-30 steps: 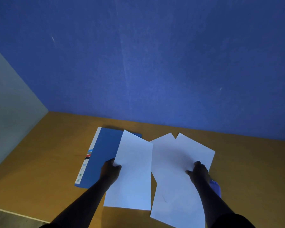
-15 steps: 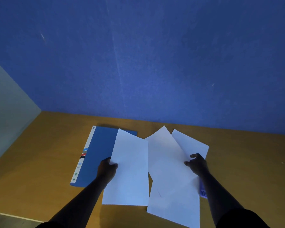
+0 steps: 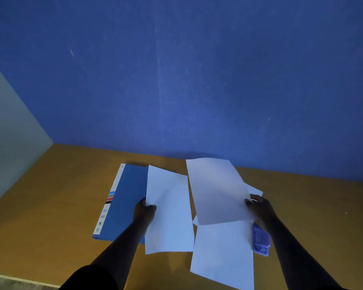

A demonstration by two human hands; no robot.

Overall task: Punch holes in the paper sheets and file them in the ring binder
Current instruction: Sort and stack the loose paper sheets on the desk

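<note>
Spreading across an ochre tabletop (image 3: pixel 57 197) set against a deep blue wall (image 3: pixel 197 80), the filing job stood at its sorting stage, with nothing yet punched so far as could be seen. A closed blue ring binder (image 3: pixel 126 201) lay on the person's left, its long axis running away toward the wall, spine side outermost. Overlapping its right edge was a white sheet (image 3: pixel 168 210), pinched at its left margin by the left hand (image 3: pixel 145 210), thumb on top. To the right, a second sheet (image 3: pixel 216 191) was raised off the surface and tilted, gripped at its right edge by the right hand (image 3: pixel 260 210), fingers curled round the paper. Beneath it another sheet (image 3: pixel 222 254) lay flat, long axis toward the person, with a corner of a further sheet (image 3: pixel 256 191) showing behind the hand. Smallest of all, a pale blue hole punch (image 3: pixel 260 240) rested just under the right wrist, touching the flat sheet's right edge. The punch lay nearest the right hand, on the side away from the binder, so the raised sheet would likely travel down and rightward to meet it.
</note>
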